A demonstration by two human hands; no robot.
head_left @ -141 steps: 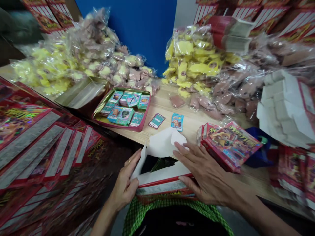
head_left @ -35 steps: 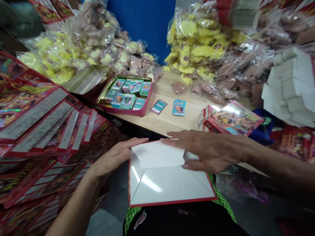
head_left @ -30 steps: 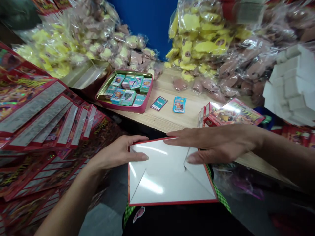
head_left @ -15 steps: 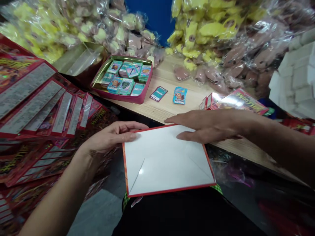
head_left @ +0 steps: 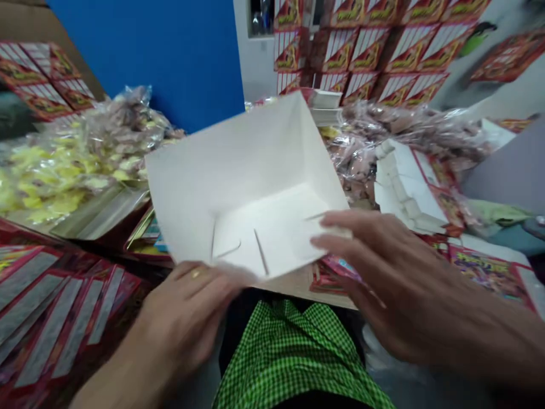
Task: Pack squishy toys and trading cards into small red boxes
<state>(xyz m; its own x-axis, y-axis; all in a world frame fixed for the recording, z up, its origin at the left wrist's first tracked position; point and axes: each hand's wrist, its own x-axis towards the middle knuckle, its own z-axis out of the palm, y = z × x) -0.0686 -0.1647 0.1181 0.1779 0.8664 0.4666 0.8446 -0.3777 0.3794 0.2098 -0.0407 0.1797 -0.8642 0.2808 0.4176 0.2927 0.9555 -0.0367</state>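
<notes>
White carton [head_left: 255, 193] stands tilted, open side toward you; your left hand [head_left: 187, 318] grips its near edge, your right hand [head_left: 395, 284] lies loosely open inside.

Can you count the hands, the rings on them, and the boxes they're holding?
Hands (left hand, right hand): 2
Gold-coloured ring: 1
Open white card box: 1
Total: 4

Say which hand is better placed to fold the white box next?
Probably the right hand: its fingers rest inside the white cardboard box, while the left hand holds the near edge.
</notes>
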